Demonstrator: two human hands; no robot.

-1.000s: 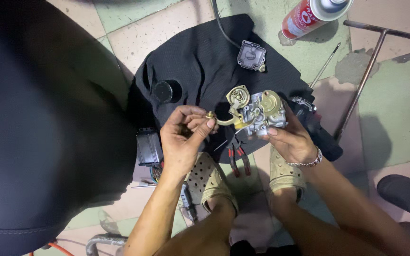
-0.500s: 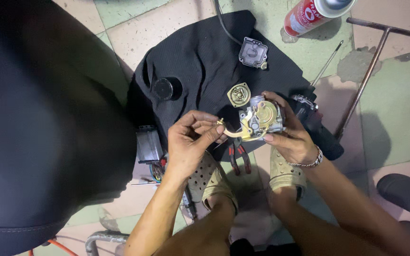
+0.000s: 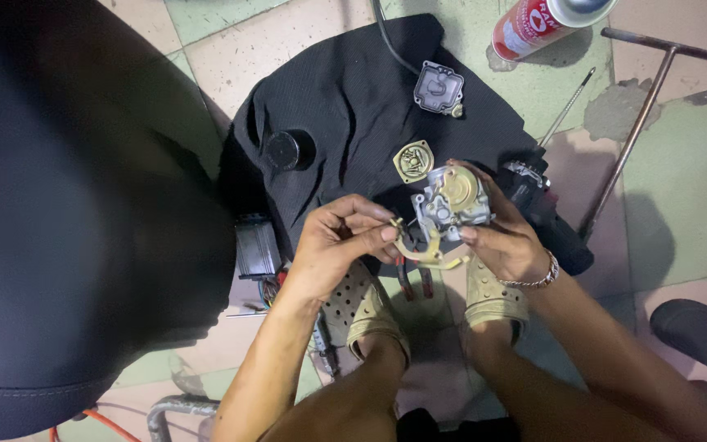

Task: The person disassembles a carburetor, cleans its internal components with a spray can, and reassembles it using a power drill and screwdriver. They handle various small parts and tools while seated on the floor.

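Carburetor body (image 3: pixel 450 205), grey metal with a brass-coloured round top, sits in mid-air over a black cloth (image 3: pixel 353 115) spread on the tiled floor. From the left: the left hand (image 3: pixel 337 245) pinches a small tan gasket (image 3: pixel 423 250) with fingertips closed on it, at about 8 o'clock from the carburetor; what the fingertips grip may also include a tiny screw, but it is too small to tell. The right hand (image 3: pixel 505 237) wraps the carburetor from 4 o'clock, fingers closed on it. A brass cover (image 3: pixel 413 160) lies at 11 o'clock, a black cap (image 3: pixel 284 150) at 10 o'clock, a red spray can (image 3: pixel 533 24) at 1 o'clock.
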